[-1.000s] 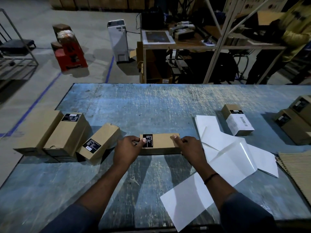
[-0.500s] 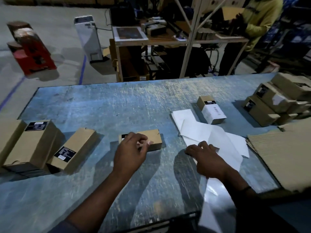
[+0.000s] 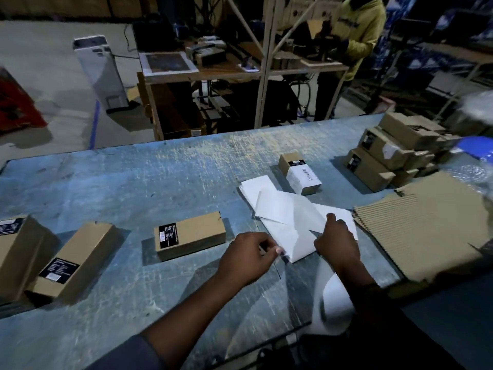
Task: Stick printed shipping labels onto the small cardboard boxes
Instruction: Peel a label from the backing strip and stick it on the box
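At the left edge of the bench [image 3: 133, 182] we see two brown boxes side by side, the outer box [image 3: 16, 249] cut by the frame and the inner box [image 3: 77, 260] lying flat with a black label on its near end. Further right a single small box [image 3: 190, 237] lies alone, its black label facing up at the left end. It is near the left hand [image 3: 245, 259] but apart from it.

The left forearm reaches in from below and angles right. Its fingers are curled, with thumb and forefinger tips drawn together at the near corner of the white label sheets [image 3: 288, 209]. That spot is blurred, so we cannot tell whether they pinch the paper.

The right hand [image 3: 336, 244] rests on the same sheets, back towards us and thumb raised. Its fingers bend down over the paper with their tips hidden, so we cannot tell their grip.

Beyond the sheets sits a labelled box [image 3: 300, 172] wearing a white shipping label. To its right we find a stack of boxes [image 3: 384, 156], and nearer us a corrugated cardboard sheet [image 3: 421, 225].
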### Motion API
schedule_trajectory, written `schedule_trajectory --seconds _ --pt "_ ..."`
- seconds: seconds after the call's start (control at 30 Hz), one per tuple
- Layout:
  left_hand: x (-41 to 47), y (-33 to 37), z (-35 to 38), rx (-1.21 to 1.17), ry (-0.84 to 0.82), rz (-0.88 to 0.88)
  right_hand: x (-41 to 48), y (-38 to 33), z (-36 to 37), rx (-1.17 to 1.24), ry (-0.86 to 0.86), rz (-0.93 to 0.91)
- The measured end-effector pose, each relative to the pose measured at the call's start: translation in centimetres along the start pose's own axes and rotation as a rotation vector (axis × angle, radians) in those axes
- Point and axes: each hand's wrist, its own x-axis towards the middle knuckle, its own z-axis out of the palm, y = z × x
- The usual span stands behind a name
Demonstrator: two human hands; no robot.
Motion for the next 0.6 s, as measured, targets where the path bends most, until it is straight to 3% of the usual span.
schedule_trajectory --seconds 0.17,0.27,0.33,0.43,0.53,0.6 --pt "1.6 0.6 0.7 -0.195 -0.099 -0.23 0.8 -1.4 -2.9 0.718 -0.132 0.123" --pt "2.4 2.1 0.2 -0.674 -0.25 -0.601 0.1 -1.8 -4.5 1.155 -0.381 0.157" --pt "3.0 2.8 0.0 -1.0 -0.31 -0.775 -0.7 -1.5 -5.2 1.23 -0.546 0.148" --pt "4.1 2.8 0.0 -1.203 -0.289 -0.838 -2.0 -0.9 -4.4 1.298 -0.667 0.07" --pt "5.2 2.0 0.4 -1.241 -0.18 -0.841 -3.6 -0.8 -2.8 1.28 -0.592 0.045" --pt "5.6 1.7 0.7 -1.17 -0.141 -0.834 -4.1 -0.3 -1.4 1.174 -0.45 -0.108"
